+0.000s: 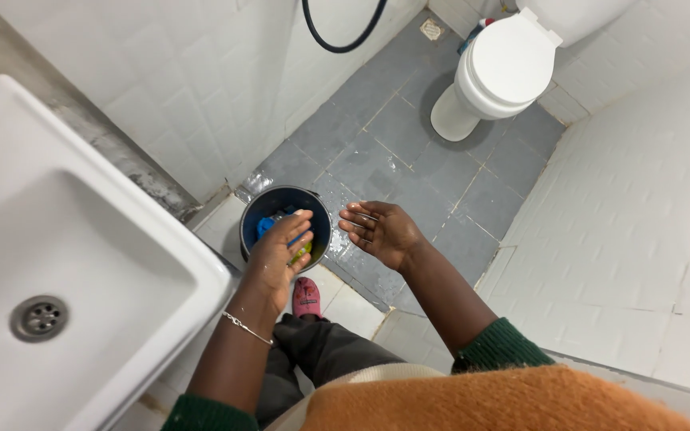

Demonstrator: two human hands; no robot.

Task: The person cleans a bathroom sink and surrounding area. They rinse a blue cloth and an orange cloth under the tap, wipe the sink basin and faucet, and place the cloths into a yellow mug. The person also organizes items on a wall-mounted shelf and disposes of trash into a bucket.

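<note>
Bucket (285,209) under left hand (277,255)

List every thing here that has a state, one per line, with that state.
White toilet: lid shut.
Dark round bucket: upright on the floor, blue and yellow items inside.
White ceramic sink: basin dry, drain unplugged.
Grey tiled floor: wet and shiny near the bucket.
Left hand: open, empty, over the bucket.
Right hand: open, empty, fingers spread.
</note>
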